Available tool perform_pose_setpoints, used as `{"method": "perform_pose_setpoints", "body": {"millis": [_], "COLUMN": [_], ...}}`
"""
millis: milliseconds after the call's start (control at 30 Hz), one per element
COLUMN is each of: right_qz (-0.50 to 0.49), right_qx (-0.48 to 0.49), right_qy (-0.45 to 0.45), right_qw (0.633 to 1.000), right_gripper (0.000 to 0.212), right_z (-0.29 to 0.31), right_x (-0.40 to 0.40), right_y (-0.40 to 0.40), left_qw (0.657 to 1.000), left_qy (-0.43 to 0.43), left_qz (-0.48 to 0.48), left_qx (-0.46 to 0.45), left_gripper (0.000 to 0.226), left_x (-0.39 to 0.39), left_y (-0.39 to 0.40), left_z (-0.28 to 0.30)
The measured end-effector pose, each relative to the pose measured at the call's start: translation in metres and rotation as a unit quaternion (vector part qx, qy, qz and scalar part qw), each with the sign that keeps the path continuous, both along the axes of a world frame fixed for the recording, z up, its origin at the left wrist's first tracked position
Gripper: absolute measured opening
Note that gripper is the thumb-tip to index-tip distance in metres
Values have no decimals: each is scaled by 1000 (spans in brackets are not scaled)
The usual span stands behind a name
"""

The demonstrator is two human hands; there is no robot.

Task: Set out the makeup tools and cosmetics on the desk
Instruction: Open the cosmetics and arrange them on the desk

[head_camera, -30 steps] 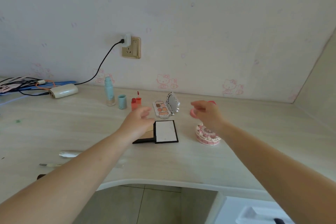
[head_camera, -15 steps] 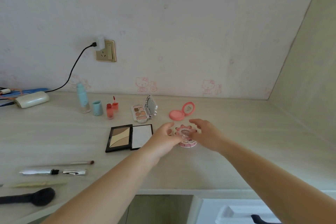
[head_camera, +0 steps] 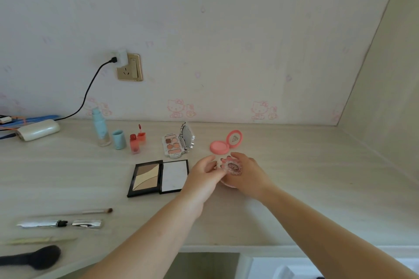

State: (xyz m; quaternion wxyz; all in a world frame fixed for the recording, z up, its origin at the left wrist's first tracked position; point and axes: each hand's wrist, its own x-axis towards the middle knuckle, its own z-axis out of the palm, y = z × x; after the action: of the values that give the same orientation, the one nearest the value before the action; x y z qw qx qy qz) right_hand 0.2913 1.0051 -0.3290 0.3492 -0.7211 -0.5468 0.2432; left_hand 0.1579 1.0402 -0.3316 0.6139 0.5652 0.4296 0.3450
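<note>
While both hands hold the round pink case (head_camera: 233,169) at the middle of the frame, left hand (head_camera: 205,173) and right hand (head_camera: 246,173) fingers curled round it, its lid may pop off and fall on the desk (head_camera: 306,199).

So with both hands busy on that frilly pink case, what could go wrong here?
The left hand and right hand are working the frilly pink case right beside the open coral compact; a slip could knock it. The left forearm hangs near the black contour palette and might nudge it.
</note>
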Motion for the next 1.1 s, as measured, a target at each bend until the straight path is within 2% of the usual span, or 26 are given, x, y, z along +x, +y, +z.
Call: {"method": "perform_pose_setpoints", "body": {"millis": [100,133,200,267,400,533,733,800,933,1100], "right_qz": [19,28,54,78,91,72,41,35,24,-1], "right_qx": [55,69,86,91,110,103,101,101,102,107], "right_qy": [154,183,205,198,162,108,46,36,26,7], "right_qw": [986,980,974,973,976,986,993,994,994,994], "right_gripper": [65,68,74,66,53,51,70,67,46,47], "right_z": [7,9,11,14,19,18,10,9,7,2], "right_x": [5,6,6,3,1,2,2,1,-1,-5], "right_y": [-11,-15,-21,-27,-35,-33,-27,-28,-29,-27], "left_qw": [992,984,962,941,916,912,908,911,904,897], "left_qy": [-91,-122,-176,-215,-291,-307,-309,-307,-316,-336], "left_qz": [37,28,-28,-84,-98,-90,-69,-62,-52,-39], "left_qx": [-80,-124,-206,-246,-259,-255,-274,-271,-282,-283], "left_gripper": [25,22,33,44,49,42,36,37,36,32], "left_x": [-1,0,-1,0,3,7,12,13,16,21], "left_y": [0,-2,-8,-15,-22,-27,-30,-32,-35,-35], "left_z": [5,7,9,10,14,16,14,14,15,13]}}
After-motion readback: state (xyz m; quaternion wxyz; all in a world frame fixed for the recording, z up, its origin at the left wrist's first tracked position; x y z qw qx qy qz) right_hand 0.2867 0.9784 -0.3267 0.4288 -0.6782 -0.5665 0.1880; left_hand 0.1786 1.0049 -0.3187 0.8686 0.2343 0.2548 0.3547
